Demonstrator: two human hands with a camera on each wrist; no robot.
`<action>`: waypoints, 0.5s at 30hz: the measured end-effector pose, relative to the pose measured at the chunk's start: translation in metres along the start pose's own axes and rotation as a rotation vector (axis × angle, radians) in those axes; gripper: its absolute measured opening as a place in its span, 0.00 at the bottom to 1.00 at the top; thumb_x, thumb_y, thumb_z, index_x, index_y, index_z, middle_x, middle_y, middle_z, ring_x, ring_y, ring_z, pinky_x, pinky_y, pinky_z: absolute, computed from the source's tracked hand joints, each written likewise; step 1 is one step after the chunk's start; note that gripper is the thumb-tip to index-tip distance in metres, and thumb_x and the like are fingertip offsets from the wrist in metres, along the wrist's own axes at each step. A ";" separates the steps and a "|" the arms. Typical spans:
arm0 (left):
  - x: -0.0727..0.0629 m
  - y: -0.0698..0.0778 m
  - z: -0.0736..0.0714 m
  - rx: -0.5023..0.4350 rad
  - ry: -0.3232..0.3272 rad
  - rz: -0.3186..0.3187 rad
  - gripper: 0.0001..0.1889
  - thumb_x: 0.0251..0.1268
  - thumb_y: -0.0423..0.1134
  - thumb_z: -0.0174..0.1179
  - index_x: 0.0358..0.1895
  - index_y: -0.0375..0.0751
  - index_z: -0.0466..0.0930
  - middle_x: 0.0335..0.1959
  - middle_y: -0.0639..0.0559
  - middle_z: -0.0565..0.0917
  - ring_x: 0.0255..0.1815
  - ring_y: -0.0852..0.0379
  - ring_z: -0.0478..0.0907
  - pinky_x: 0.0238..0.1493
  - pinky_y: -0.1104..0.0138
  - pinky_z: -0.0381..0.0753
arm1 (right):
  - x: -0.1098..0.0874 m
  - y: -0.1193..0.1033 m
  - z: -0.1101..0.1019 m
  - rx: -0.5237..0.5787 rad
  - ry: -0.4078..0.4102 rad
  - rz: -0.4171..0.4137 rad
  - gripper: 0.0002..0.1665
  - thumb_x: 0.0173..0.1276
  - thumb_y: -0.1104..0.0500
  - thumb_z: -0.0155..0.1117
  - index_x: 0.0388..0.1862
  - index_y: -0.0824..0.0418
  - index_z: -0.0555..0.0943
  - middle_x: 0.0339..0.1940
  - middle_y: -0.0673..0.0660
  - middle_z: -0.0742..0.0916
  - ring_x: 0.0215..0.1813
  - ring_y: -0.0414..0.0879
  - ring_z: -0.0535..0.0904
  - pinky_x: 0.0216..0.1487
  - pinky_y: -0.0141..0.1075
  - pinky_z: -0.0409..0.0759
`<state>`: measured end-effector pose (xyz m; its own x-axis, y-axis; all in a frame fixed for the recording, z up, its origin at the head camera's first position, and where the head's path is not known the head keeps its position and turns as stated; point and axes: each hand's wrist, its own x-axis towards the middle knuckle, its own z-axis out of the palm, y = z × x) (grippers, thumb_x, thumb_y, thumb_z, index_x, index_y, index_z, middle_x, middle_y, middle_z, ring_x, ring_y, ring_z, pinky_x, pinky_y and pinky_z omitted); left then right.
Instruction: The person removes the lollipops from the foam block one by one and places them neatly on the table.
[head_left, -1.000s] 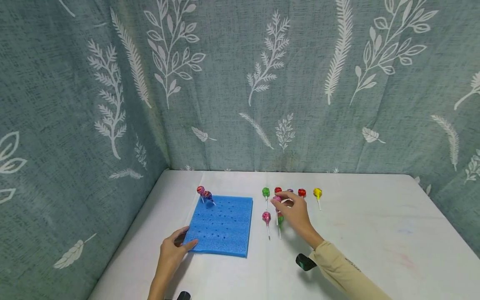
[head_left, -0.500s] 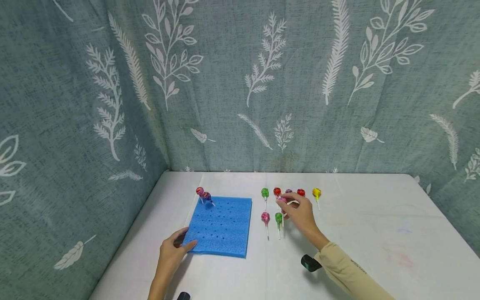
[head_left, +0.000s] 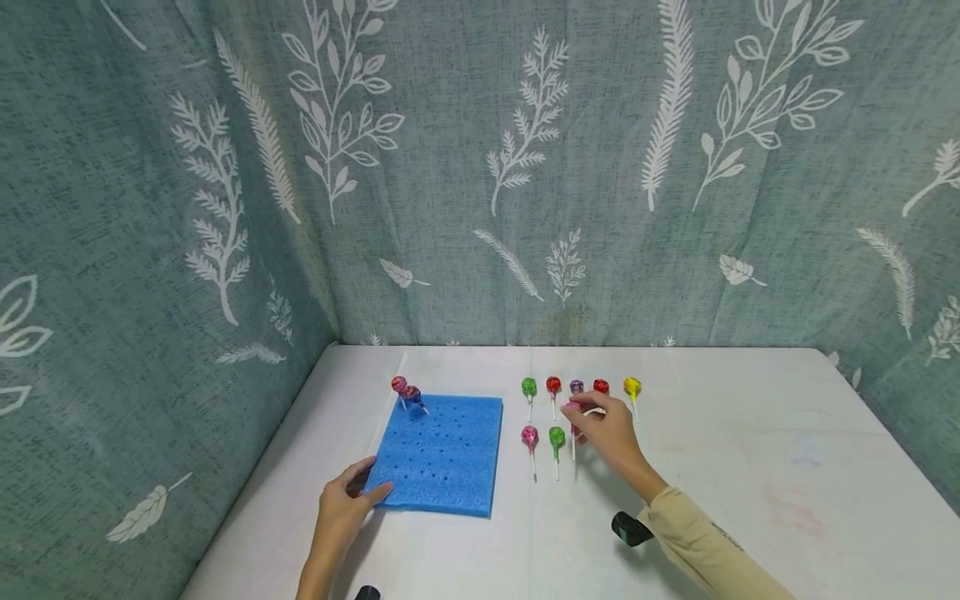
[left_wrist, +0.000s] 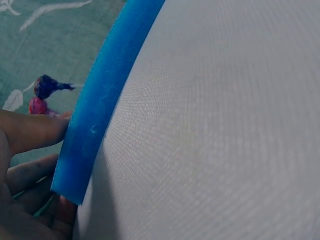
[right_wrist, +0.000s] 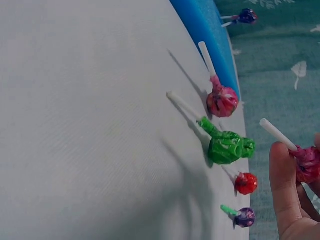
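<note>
My right hand (head_left: 607, 427) pinches a pink-wrapped lollipop (right_wrist: 308, 162) by its head, above the table, with the white stick pointing down in the head view. Just left of it lie a green lollipop (head_left: 557, 437) and another pink lollipop (head_left: 529, 437). Behind the hand, a purple lollipop (head_left: 576, 387) and a red lollipop (head_left: 601, 386) are partly covered by it. My left hand (head_left: 345, 500) grips the near left corner of a blue foam board (head_left: 442, 454) dotted with small holes. Two lollipops (head_left: 412, 394) stand in the board's far left corner, leaning.
The back row also has a green lollipop (head_left: 528, 387), a red one (head_left: 552, 384) and a yellow one (head_left: 633, 387). Everything rests on a white table (head_left: 750, 450). A green leaf-patterned curtain (head_left: 450, 167) closes the back and left sides.
The right hand has moved a little to the right with the pink lollipop, uncovering the green lollipop in the front row. The left hand has stayed on the foam board's corner.
</note>
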<state>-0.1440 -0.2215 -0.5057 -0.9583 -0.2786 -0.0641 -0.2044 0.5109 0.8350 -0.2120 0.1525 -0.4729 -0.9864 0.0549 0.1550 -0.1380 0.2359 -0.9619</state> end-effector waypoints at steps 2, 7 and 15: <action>0.000 0.000 0.000 -0.004 0.002 0.001 0.31 0.55 0.40 0.68 0.63 0.34 0.71 0.57 0.32 0.75 0.53 0.40 0.75 0.53 0.49 0.73 | 0.000 0.002 -0.001 0.004 0.000 0.005 0.15 0.60 0.64 0.68 0.45 0.71 0.81 0.33 0.65 0.83 0.25 0.60 0.80 0.24 0.40 0.81; 0.001 -0.001 0.001 0.000 0.007 -0.007 0.31 0.55 0.39 0.68 0.62 0.34 0.71 0.56 0.32 0.76 0.53 0.40 0.74 0.54 0.48 0.72 | -0.001 0.008 -0.005 -0.040 -0.017 0.037 0.17 0.60 0.60 0.69 0.45 0.69 0.81 0.33 0.60 0.82 0.22 0.50 0.80 0.25 0.35 0.80; 0.001 -0.002 0.002 -0.022 0.012 0.001 0.31 0.54 0.38 0.68 0.62 0.34 0.72 0.57 0.32 0.75 0.54 0.40 0.74 0.55 0.49 0.71 | -0.002 0.020 -0.005 -0.156 -0.017 0.100 0.16 0.60 0.59 0.69 0.44 0.67 0.82 0.35 0.58 0.81 0.22 0.46 0.79 0.25 0.34 0.79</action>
<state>-0.1445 -0.2216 -0.5086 -0.9559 -0.2880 -0.0572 -0.1993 0.4932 0.8468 -0.2128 0.1620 -0.4914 -0.9960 0.0698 0.0557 -0.0253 0.3775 -0.9256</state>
